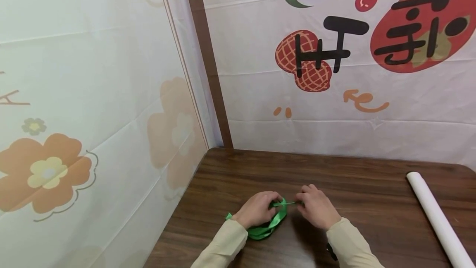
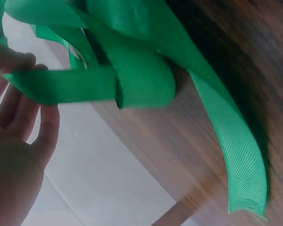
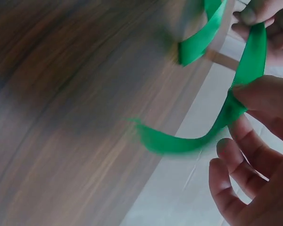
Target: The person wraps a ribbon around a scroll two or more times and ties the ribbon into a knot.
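Note:
A green ribbon with a satin sheen lies in loose loops on the table and runs up between the two hands. My left hand pinches one stretch of it between thumb and fingers. A short way to the right, the thumb and forefinger of my right hand grip the ribbon near one end, as the right wrist view shows. From that grip a short tail hangs in a curve, its tip frayed. In the left wrist view, another frayed end trails beside the loops.
The dark wood-grain table ends at a printed cloth backdrop behind it and another cloth along the left. A white roll lies at the right. A small black object shows beside the right sleeve.

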Demonstrator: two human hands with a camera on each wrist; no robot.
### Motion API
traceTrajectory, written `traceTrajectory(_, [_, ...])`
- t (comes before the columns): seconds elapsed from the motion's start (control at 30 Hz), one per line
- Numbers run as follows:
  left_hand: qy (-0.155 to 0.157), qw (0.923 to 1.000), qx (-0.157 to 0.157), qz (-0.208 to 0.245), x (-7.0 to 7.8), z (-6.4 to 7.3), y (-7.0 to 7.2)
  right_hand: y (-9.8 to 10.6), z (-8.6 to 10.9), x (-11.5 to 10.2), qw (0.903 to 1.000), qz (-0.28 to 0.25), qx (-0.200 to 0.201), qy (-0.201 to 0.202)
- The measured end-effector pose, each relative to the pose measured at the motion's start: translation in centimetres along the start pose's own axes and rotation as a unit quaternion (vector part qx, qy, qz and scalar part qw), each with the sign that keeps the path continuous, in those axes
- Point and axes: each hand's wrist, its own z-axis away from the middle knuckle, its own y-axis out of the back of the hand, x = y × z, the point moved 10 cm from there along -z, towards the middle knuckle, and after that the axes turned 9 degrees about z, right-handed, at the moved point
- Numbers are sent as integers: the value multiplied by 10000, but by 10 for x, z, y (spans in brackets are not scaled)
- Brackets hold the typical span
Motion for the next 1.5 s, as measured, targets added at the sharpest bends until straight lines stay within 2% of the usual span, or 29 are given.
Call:
traceTrajectory(0.17, [-65, 10000, -15, 26, 1, -1, -2, -7, 10, 17, 9987, 230, -414, -192])
traceTrajectory(0.27, [-136, 9999, -21, 19, 3, -2, -4, -11, 17, 28, 9974, 175, -627, -309])
traceTrajectory(0.5, [-230, 9997, -80, 53, 11, -2, -6, -9, 33, 44, 9966, 99, -705, -416])
traceTrajectory(0.73, [-403, 9988, -262, -69, 27, -4, -18, -10, 47, 67, 9908, 170, -838, -1052])
traceTrajectory(0.83, [-578, 9974, -349, -241, 34, -4, -26, -6, 53, 76, 9888, 364, -684, -1278])
traceTrajectory(1.0, [-838, 9937, -574, -480, 42, -1, -39, 7, 61, 85, 9862, 946, -86, -1353])
traceTrajectory(1.17, [-1149, 9838, -762, -1147, 49, 2, -52, 15, 65, 92, 9797, 1366, 150, -1462])
traceTrajectory(1.33, [-1080, 9756, -941, -1664, 43, 7, -59, 15, 69, 96, 9775, 1561, 135, -1415])
traceTrajectory(1.5, [-997, 9751, -958, -1736, 34, 12, -59, 14, 75, 102, 9744, 1727, 216, -1424])
